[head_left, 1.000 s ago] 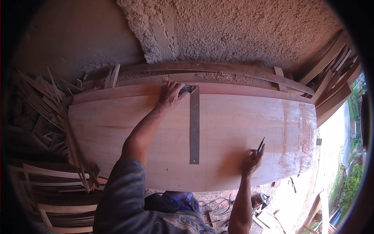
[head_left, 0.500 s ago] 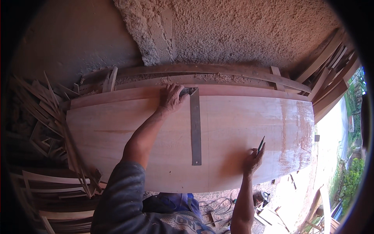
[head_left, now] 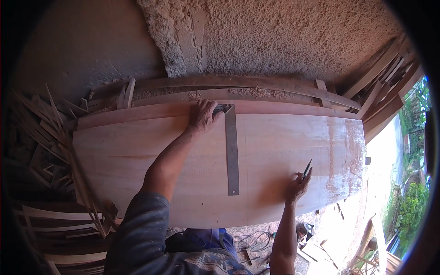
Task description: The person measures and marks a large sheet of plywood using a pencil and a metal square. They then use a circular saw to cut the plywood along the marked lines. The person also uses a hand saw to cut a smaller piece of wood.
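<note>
A metal try square [head_left: 232, 153] lies on a broad pale wooden panel [head_left: 183, 178], its blade running from the far edge toward me. My left hand [head_left: 203, 115] is closed around the square's stock at that far edge. Just right of the blade, a faint straight line runs across the wood. Over the right part of the panel, my right hand [head_left: 298, 185] grips a dark, slim pencil [head_left: 307, 168] with its tip pointing up and away. The hand casts a shadow on the surface beside it.
A reddish board [head_left: 275, 107] runs along the panel's far side, before a rough wall [head_left: 284, 41]. Wood strips [head_left: 41, 123] pile up at the left, and planks [head_left: 389, 98] lean at the right. A power tool [head_left: 305, 229] and cables [head_left: 254, 240] lie on the floor below.
The view has shifted slightly. My left hand stays on the square and my right hand keeps the pencil, both in nearly the same places.
</note>
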The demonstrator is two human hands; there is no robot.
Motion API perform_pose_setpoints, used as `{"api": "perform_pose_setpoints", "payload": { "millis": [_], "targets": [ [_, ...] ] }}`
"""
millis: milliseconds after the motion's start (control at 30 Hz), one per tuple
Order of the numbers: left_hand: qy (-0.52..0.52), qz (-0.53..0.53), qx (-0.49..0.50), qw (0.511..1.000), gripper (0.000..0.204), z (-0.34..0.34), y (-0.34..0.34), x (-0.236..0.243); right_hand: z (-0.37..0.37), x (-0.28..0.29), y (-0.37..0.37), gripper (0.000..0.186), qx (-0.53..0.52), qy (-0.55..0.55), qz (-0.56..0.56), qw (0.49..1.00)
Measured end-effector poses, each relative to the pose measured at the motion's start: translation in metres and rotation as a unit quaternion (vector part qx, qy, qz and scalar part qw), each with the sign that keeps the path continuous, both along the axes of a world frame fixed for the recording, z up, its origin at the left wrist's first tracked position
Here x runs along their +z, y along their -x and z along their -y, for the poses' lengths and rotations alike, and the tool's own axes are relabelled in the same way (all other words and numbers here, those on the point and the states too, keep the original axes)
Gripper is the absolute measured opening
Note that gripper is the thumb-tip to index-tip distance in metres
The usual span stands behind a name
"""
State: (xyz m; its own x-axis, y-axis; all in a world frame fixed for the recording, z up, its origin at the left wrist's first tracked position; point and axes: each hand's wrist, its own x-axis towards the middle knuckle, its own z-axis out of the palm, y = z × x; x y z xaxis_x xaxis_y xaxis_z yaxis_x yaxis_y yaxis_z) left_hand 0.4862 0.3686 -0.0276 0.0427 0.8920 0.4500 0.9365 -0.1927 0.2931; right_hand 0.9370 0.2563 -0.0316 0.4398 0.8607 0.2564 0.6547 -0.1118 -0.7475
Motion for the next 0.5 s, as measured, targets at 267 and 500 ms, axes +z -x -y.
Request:
{"api": "perform_pose_setpoints", "payload": {
  "millis": [267, 500],
  "targets": [
    [0.012, -0.004, 0.012, 1.000, 0.037, 0.001, -0.001, 0.004, -0.010, 0.001, 0.039, 0.055, 0.054, -0.012, -0.029, 0.998],
    [-0.001, -0.011, 0.001, 1.000, 0.042, -0.005, 0.009, -0.012, -0.040, 0.034, 0.150, 0.040, 0.271, 0.029, -0.033, 0.961]
  ]
}}
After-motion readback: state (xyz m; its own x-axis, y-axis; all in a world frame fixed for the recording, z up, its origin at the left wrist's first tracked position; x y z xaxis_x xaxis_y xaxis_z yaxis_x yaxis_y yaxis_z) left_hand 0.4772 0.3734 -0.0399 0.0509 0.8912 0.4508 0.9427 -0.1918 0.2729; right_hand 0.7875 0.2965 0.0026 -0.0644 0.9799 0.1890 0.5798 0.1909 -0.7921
